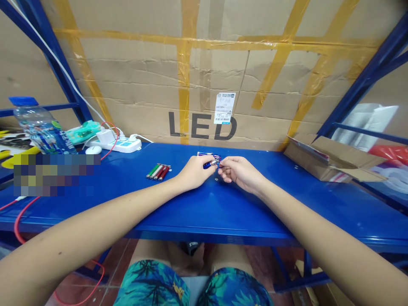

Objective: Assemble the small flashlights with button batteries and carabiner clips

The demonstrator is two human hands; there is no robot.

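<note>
Closed around a small blue metal tube with a silver end (208,164), my left hand (195,173) is above the middle of the blue table. My right hand (239,173) is pinched at the tube's silver end, with thumb and forefinger together; the small part between them is too tiny to name. Just behind my hands lie more slim metal tubes (204,154), partly hidden by my fingers. To the left of my left hand, several tubes in green, silver and red (158,171) lie side by side in a row.
On the left are a water bottle (41,127), a white power strip (126,144) with plugs, a white mouse-like object (93,150) and red cables. An opened cardboard box (331,159) sits on the right. A large taped carton (153,85) stands behind the blue table (191,212).
</note>
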